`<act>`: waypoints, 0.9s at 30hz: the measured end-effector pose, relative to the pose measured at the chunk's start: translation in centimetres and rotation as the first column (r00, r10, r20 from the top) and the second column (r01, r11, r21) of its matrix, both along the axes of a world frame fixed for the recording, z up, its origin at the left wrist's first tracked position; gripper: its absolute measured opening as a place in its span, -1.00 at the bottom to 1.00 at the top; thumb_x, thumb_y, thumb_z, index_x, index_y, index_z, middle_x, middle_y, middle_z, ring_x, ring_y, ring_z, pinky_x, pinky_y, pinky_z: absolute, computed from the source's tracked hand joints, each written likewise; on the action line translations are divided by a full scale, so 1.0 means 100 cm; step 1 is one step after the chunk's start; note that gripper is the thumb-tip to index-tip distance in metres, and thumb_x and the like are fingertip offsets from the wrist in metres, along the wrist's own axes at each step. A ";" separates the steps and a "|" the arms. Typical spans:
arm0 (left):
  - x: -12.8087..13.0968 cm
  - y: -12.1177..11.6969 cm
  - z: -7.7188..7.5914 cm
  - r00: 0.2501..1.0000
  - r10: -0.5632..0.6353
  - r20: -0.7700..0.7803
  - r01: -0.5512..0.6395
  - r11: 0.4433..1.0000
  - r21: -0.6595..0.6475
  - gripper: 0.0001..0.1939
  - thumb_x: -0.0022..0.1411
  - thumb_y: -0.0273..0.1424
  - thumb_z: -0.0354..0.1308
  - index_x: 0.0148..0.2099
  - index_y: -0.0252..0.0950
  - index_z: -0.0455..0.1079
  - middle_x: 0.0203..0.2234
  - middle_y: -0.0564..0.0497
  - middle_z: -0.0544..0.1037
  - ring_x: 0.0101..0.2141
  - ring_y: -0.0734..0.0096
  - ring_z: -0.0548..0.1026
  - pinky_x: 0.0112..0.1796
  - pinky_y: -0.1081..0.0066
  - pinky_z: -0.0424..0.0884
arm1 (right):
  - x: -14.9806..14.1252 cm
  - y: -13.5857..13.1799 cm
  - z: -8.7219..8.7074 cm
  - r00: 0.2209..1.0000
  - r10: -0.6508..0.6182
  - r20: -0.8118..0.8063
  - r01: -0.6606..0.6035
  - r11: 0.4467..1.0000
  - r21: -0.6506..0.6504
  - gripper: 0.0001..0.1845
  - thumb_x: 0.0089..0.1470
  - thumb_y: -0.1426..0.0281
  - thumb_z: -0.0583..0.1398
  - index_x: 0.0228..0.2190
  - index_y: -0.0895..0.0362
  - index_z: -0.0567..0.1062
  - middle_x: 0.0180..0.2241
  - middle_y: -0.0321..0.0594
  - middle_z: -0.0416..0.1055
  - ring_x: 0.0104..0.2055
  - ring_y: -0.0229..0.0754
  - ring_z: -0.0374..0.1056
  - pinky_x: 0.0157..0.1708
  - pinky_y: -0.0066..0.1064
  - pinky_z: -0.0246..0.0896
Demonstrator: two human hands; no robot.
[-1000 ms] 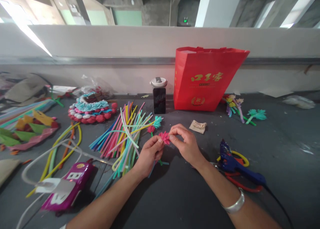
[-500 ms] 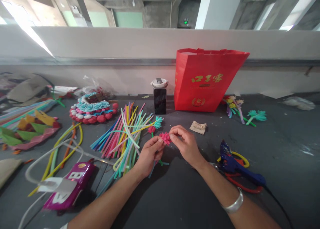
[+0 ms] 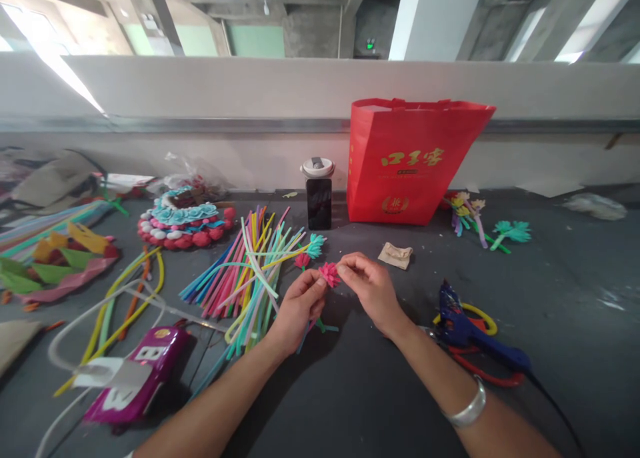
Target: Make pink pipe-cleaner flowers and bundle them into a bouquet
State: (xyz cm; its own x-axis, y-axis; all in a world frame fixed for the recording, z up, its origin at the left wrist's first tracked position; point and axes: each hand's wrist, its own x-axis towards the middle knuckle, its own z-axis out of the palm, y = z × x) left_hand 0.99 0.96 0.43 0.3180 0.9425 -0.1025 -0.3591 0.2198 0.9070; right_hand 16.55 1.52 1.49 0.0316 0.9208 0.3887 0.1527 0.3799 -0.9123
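Pinched between the thumb and fingers of my left hand is a pink craft flower with many narrow petals. My right hand closes thumb and fingertip on the flower's right-hand petals. Just behind my left hand lie a small red flower and a turquoise flower. Left of them spreads a loose pile of coloured pipe cleaners. Part of a green stem shows under my left hand; the rest is hidden.
A hot glue gun lies over red-and-yellow-handled scissors at right. A red bag, a phone against a lidded cup, and more craft flowers stand behind. A purple power strip with cables is at left.
Both hands stay on the pink flower in nearly the same place. Only slight finger movement shows, and the view shifts a little.
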 end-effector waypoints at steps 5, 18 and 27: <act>-0.001 0.002 -0.001 0.999 -0.021 0.044 0.022 1.000 -0.015 -0.73 0.16 -0.27 0.24 -0.37 -0.30 0.24 -0.61 0.20 0.16 -0.67 0.70 0.02 -0.64 0.54 -0.15 | 0.004 0.001 -0.002 0.981 0.015 -0.195 -0.033 0.995 -0.090 -0.81 0.13 0.27 0.18 -0.32 0.09 0.55 -0.33 -0.24 0.49 -0.33 -0.20 0.37 -0.27 -0.37 0.31; -0.003 0.002 0.000 0.998 -0.011 0.061 0.014 0.999 -0.047 -0.74 0.15 -0.30 0.24 -0.36 -0.31 0.23 -0.58 0.19 0.19 -0.68 0.72 0.02 -0.64 0.54 -0.17 | 0.002 -0.001 0.002 0.991 -0.009 0.132 -0.013 0.986 0.169 -0.90 0.14 0.43 0.19 -0.38 0.10 0.53 -0.29 -0.20 0.42 -0.21 -0.17 0.37 -0.23 -0.37 0.28; -0.003 0.002 -0.005 1.000 -0.022 -0.005 0.022 1.000 0.006 -0.72 0.14 -0.27 0.26 -0.38 -0.31 0.25 -0.62 0.21 0.14 -0.68 0.72 -0.03 -0.64 0.53 -0.19 | 0.004 -0.002 0.004 0.924 -0.113 0.366 0.007 0.960 0.279 -0.86 0.21 0.47 0.11 -0.40 0.10 0.43 -0.31 -0.18 0.40 -0.20 -0.11 0.31 -0.14 -0.26 0.20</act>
State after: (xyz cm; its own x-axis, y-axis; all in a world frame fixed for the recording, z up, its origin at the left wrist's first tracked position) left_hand 0.71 1.14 -0.04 0.3378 0.9360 -0.0986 -0.3501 0.2222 0.9100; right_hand 16.97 1.31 1.86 -0.1130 0.7817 0.6133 0.4932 0.5800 -0.6484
